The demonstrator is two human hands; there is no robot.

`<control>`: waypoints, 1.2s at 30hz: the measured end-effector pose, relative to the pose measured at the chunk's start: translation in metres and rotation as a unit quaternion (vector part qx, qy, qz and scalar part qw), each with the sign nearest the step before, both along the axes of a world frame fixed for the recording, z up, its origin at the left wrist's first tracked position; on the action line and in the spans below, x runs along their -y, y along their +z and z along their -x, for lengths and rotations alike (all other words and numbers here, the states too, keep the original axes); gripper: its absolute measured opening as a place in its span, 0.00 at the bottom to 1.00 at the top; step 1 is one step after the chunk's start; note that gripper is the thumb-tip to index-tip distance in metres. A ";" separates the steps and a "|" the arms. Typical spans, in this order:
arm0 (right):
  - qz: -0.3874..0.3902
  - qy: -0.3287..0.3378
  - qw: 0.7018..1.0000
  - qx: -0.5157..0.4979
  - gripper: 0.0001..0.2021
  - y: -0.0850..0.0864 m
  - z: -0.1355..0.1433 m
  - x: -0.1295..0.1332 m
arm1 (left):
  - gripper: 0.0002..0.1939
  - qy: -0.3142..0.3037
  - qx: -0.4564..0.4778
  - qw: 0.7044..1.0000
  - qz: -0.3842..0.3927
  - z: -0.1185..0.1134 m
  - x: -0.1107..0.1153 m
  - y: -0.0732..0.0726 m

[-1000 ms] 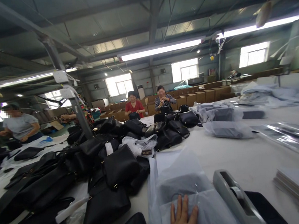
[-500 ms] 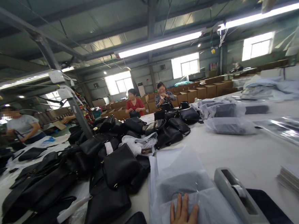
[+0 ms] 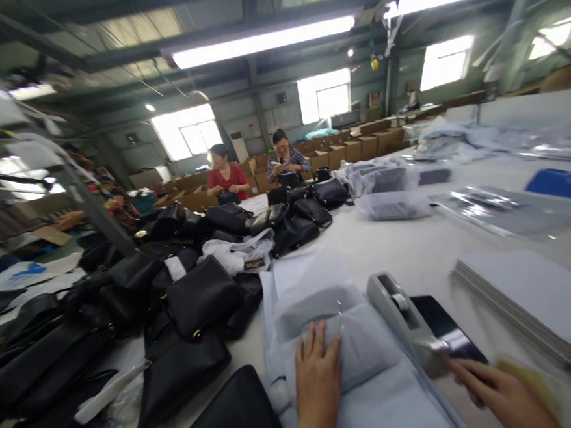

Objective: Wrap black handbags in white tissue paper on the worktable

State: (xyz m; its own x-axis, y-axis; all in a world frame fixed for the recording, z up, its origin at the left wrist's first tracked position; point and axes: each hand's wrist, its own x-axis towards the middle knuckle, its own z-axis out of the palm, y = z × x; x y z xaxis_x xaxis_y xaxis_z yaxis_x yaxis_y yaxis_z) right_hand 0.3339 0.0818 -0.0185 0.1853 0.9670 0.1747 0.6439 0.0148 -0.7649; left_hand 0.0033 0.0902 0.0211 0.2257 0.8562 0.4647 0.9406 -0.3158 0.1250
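My left hand (image 3: pixel 317 375) lies flat, fingers spread, on a translucent plastic bag (image 3: pixel 363 345) with something dark inside. To its right stands a grey tape dispenser (image 3: pixel 403 316) with a roll in it. My right hand (image 3: pixel 498 388) is at the dispenser's near end, fingers pressed together; whatever they pinch is too small to make out. A dark phone-like slab (image 3: pixel 442 323) lies just beyond this hand, beside the dispenser. Black bags (image 3: pixel 203 295) are heaped to the left of my left hand.
A stack of white sheets (image 3: pixel 531 301) lies at the right, with clear plastic sleeves (image 3: pixel 505 208) behind it. Wrapped bags (image 3: pixel 392 204) lie farther back. A metal post (image 3: pixel 94 208) rises at the left. Several people are across the table, beside open cartons (image 3: pixel 354 149).
The view has turned right and down. My right hand has come into view at the tape dispenser. My left hand still rests on the plastic bag, with more of its wrist showing.
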 end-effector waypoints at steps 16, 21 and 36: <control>-0.025 0.031 0.999 0.017 0.18 0.029 0.003 0.039 | 0.32 -0.072 0.044 0.996 0.038 0.023 -0.008 0.022; -0.185 0.169 0.944 0.216 0.14 0.066 0.001 0.033 | 0.35 -0.036 0.091 0.992 0.075 0.037 -0.013 0.031; -0.164 0.627 0.691 0.322 0.15 0.171 0.190 -0.110 | 0.38 0.051 0.268 0.959 0.082 0.071 -0.030 0.019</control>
